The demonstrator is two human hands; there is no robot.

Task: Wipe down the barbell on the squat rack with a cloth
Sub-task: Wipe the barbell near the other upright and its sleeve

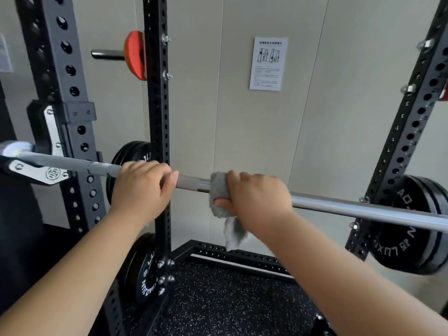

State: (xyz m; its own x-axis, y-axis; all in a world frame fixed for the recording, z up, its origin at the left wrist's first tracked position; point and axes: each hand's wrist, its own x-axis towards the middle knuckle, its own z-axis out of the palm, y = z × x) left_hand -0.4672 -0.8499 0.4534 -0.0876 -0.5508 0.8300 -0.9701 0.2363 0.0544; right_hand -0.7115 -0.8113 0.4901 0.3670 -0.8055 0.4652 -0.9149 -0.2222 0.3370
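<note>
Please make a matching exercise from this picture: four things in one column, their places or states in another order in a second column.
1. cloth
2. left hand
3. red plate
4. paper notice

A. fixed on the wall
B. grips the bare barbell
C. wrapped round the barbell, under the right hand
D. on a peg, high on the rack

Pairs: 1-C, 2-B, 3-D, 4-A

We are looking at the black rack [157,105] carrying the barbell [72,164] on its metal hook [36,172]; the rack's base frame [242,257] is sitting on the speckled floor [230,301].
</note>
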